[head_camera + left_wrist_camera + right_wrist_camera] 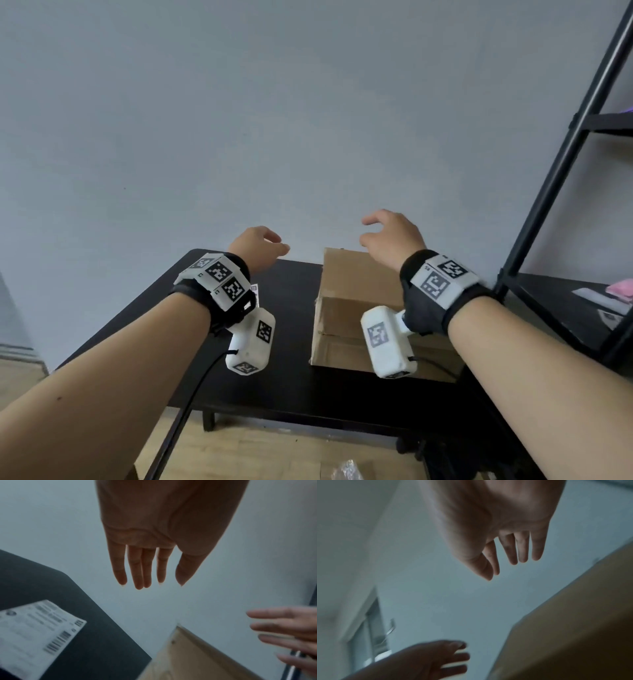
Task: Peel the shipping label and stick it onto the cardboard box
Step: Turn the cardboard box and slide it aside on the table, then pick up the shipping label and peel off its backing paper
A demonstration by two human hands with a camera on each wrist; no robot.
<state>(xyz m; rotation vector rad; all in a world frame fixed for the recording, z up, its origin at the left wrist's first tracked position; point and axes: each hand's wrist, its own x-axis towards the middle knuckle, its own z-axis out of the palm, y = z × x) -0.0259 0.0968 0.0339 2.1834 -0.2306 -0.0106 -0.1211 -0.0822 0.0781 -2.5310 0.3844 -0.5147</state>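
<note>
A brown cardboard box (342, 308) stands on the right half of a black table (291, 387). A white shipping label (34, 632) with barcodes lies flat on the table to the box's left; in the head view only its corner (254, 288) shows behind my left wrist. My left hand (258, 248) hovers empty above the table's far edge, over the label, fingers straight (137, 574). My right hand (390, 236) floats above the box's far end, fingers relaxed and empty (513, 555). The box side (573, 615) fills the right wrist view's lower right.
A black metal shelf frame (565, 171) stands at the right, with a pink item (621, 286) on its shelf. A plain wall (274, 120) rises right behind the table. Wooden floor (239, 455) and a crinkled clear bag (347, 471) lie below the table's near edge.
</note>
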